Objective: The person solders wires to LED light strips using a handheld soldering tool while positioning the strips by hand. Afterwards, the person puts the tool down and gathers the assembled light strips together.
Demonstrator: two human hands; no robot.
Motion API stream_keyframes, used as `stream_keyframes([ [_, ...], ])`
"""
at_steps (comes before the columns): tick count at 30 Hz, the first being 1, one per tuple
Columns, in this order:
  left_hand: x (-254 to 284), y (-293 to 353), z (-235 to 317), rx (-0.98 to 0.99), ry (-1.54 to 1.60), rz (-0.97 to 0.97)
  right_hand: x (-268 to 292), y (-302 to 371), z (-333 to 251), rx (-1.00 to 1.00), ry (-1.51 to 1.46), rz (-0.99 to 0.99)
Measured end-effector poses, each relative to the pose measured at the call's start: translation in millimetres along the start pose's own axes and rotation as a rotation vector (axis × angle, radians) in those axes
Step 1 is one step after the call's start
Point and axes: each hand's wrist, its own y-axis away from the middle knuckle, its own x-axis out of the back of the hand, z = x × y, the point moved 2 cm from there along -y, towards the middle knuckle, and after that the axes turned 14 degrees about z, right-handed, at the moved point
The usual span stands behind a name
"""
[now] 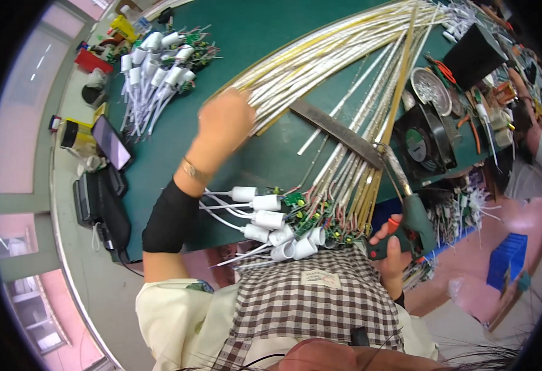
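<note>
My left hand point(226, 119) is closed at the near left end of a bundle of long white and yellowish strips point(320, 55); what its fingers hold is hidden. At the table's front edge, my right hand point(391, 250) grips a dark green soldering gun point(414, 226) with a red trigger, its metal front pointing up and away. A flat metal bar point(337, 132) lies across a second fan of strips point(370, 123). Small green circuit boards point(295, 199) with wires sit at the near ends of these strips. White lamp sockets point(268, 219) with white leads lie beside them.
More wired sockets point(159, 68) are heaped at the far left, near a propped phone point(111, 142). To the right stand a black fan point(422, 145), a round dish of silvery bits point(430, 89) and a black box point(478, 55). Another person's arm point(530, 117) shows at the far right.
</note>
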Motion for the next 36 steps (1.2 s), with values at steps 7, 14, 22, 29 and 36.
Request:
stream_keyframes([
  [7, -33.2, -44.2, -155.6, 0.318, -0.482, 0.080, 1.3, -4.3, -2.8, 0.058, 0.035, -0.054],
  [14, -39.0, -23.4, -163.7, 0.397, -0.242, 0.258, -6.5, -1.6, 1.5, 0.014, 0.042, -0.024],
  [22, 19.5, 41.8, -129.9, 0.254, 0.326, 0.355, -11.9, -6.7, 0.2, 0.058, 0.046, -0.048],
  [29, 39.8, 93.8, -54.1, 0.010, 0.497, -0.239, -15.5, -7.7, 0.9, -0.030, 0.097, -0.115],
  [36, 58.4, 49.0, 4.2, -0.217, 0.509, -0.185, -21.1, -2.4, -1.8, -0.006, 0.152, -0.115],
])
